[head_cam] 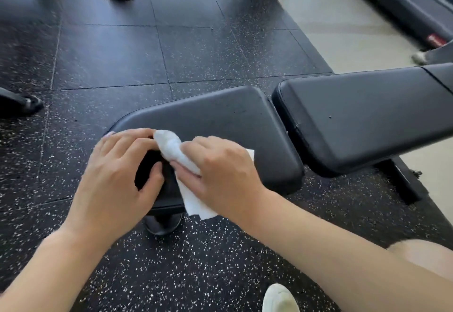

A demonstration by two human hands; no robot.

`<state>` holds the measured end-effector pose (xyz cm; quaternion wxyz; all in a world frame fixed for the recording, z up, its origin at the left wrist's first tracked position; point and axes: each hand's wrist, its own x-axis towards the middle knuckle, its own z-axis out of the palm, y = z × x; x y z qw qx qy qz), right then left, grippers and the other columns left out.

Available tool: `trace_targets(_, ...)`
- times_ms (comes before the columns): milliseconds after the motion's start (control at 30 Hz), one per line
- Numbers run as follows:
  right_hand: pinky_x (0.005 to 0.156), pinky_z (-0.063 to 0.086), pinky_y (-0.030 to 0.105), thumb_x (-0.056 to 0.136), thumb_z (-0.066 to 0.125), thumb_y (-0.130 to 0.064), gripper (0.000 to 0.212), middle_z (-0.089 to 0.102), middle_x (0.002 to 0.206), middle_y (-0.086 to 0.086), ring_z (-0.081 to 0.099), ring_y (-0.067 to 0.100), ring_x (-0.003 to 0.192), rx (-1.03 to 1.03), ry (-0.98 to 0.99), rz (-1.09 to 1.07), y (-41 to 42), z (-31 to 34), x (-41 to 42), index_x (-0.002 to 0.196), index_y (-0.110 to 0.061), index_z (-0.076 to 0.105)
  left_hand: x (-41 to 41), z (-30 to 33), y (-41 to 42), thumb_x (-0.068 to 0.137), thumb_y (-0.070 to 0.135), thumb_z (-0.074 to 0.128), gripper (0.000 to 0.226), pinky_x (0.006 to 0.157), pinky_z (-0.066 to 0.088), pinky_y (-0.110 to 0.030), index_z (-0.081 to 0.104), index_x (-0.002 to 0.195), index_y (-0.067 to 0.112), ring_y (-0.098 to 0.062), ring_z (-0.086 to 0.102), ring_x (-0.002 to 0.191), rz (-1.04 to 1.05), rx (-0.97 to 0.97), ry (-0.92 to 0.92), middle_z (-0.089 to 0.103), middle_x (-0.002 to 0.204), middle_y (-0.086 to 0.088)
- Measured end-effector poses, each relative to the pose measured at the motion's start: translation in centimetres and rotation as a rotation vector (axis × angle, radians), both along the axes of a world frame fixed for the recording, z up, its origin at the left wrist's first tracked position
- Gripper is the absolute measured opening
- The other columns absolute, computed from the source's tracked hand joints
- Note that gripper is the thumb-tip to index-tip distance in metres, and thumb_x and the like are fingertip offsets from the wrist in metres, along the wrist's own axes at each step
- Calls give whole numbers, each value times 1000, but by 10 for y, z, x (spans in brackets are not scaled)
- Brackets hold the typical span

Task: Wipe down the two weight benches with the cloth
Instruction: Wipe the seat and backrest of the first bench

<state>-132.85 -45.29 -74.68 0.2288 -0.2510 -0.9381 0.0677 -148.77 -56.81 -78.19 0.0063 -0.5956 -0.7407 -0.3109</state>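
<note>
At frame centre, both hands pinch the cloth (172,148) over the seat pad (220,120): left hand (117,171), right hand (218,171). Likely refolding; next, press flat and wipe.

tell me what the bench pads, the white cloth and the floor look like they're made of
Bench pad: probably vinyl or faux leather, smooth with a dull sheen.
Cloth: thin, creased, possibly a paper towel or disposable wipe.
Floor: likely rubber tiles, black with white flecks and visible seams.
</note>
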Motion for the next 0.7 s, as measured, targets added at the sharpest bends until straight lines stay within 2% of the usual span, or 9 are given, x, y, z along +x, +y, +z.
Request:
trace_targets(100, 61, 48, 38, 93, 68, -36, 26, 61, 71, 0, 61, 25, 68, 42, -42, 58, 11, 0, -8, 77, -15, 65, -2, -3, -6, 94, 27, 54, 32, 118, 34, -61, 68, 116, 7, -32, 56, 130, 40, 18, -52, 64, 137, -8)
trace_targets(167, 67, 51, 38, 94, 68, -38, 23, 69, 81, 2, 68, 30, 81, 39, -32, -106, 46, 2, -6, 84, -17, 68, -4, -6, -12, 95, 28, 55, 31, 119, 33, -60, 67, 117, 10, -30, 54, 131, 33, 28, -56, 61, 141, -4)
trace_targets(233, 73, 42, 37, 98, 60, -44, 29, 71, 94, 4, 66, 32, 93, 27, -45, -317, 90, 5, 2, 94, -16, 68, -7, -9, -18, 96, 30, 55, 31, 119, 34, -58, 67, 120, 13, -26, 53, 134, 21, 37, -62, 59, 145, -1)
trace_targets(300, 72, 34, 37, 100, 55, -46, 33, 70, 96, 5, 62, 33, 96, -6, -37, -436, 110, 5, 6, 94, -15, 64, -9, -12, -19, 98, 31, 54, 32, 118, 36, -58, 66, 123, 14, -23, 51, 137, 5, 43, -73, 57, 148, 0)
trace_targets(367, 73, 36, 37, 99, 57, -44, 31, 68, 93, 3, 62, 30, 94, -27, -34, -397, 94, 1, -8, 93, -15, 65, -11, -15, -19, 99, 31, 53, 33, 118, 36, -55, 65, 124, 14, -22, 49, 139, -8, 53, -75, 56, 148, 1)
trace_targets(467, 70, 44, 38, 93, 67, -39, 25, 67, 84, -1, 64, 26, 83, -53, 11, -137, 34, 0, -34, 89, -15, 68, -12, -18, -17, 98, 33, 51, 37, 121, 35, -48, 63, 127, 11, -24, 47, 138, 5, 72, -88, 54, 148, -1)
trace_targets(567, 63, 44, 35, 93, 67, -41, 27, 62, 77, -4, 61, 21, 74, -36, -25, 74, 2, -2, -44, 84, -16, 65, -10, -19, -13, 95, 32, 51, 40, 121, 30, -38, 60, 127, 10, -29, 46, 135, 50, 89, -127, 52, 144, -6)
trace_targets(633, 66, 44, 34, 94, 65, -45, 26, 66, 82, -5, 64, 21, 80, -10, -43, 51, 19, -1, -41, 89, -20, 68, -9, -19, -12, 94, 32, 51, 39, 119, 28, -32, 60, 124, 9, -30, 46, 131, 63, 85, -124, 53, 141, -8)
trace_targets(700, 71, 44, 35, 96, 63, -45, 26, 72, 92, -2, 68, 26, 92, 9, -26, -123, 57, 1, -35, 96, -21, 71, -10, -19, -11, 94, 32, 50, 39, 119, 26, -29, 61, 123, 9, -29, 46, 130, 61, 74, -115, 53, 141, -7)
